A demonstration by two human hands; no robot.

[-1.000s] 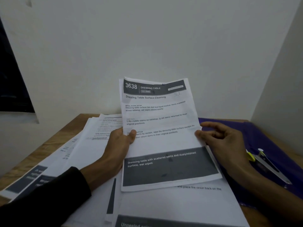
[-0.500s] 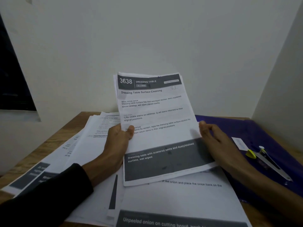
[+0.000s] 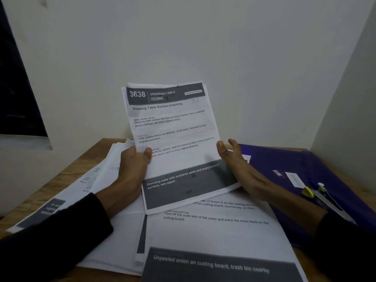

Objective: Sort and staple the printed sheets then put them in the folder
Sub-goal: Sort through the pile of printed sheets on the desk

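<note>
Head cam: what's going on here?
A person at a wooden desk is sorting printed sheets. The left hand grips the "3638 Dressing Table" sheets upright by their left edge, with more than one sheet edge showing at the top. The right hand is open against the right edge. More printouts lie spread below, an onion-peeling page on top. A purple folder lies to the right, with what looks like a stapler on it.
</note>
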